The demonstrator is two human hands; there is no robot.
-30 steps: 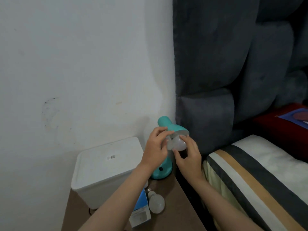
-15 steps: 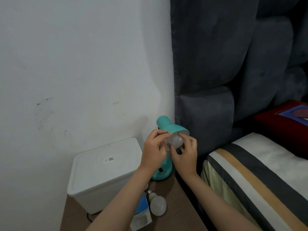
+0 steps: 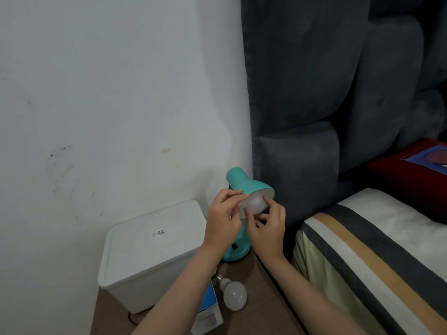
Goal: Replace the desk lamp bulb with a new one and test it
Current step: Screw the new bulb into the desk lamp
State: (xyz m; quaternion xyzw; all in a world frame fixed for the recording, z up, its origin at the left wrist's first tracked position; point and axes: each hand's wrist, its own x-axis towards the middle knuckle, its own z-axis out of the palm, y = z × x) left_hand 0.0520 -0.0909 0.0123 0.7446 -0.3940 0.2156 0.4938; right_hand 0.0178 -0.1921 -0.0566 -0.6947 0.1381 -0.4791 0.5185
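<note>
A teal desk lamp (image 3: 244,183) stands at the back of a brown bedside table (image 3: 258,308), its shade tilted toward the bed. A white frosted bulb (image 3: 254,202) sits in the mouth of the shade. My left hand (image 3: 223,222) has its fingertips at the shade's rim and the bulb's left side. My right hand (image 3: 267,228) grips the bulb from below and the right with thumb and fingers. Another white bulb (image 3: 233,296) lies loose on the table near a blue and white bulb box (image 3: 208,315), partly hidden by my left forearm.
A white lidded plastic box (image 3: 150,252) fills the table's left side against the white wall. A dark grey padded headboard (image 3: 326,117) rises right behind the lamp. The bed with a striped cover (image 3: 377,257) and a red pillow (image 3: 411,172) lies to the right.
Both hands stay at the lamp shade. My right fingers have shifted round the bulb, from its lower right to wrapping it from beneath. The view has drifted slightly.
</note>
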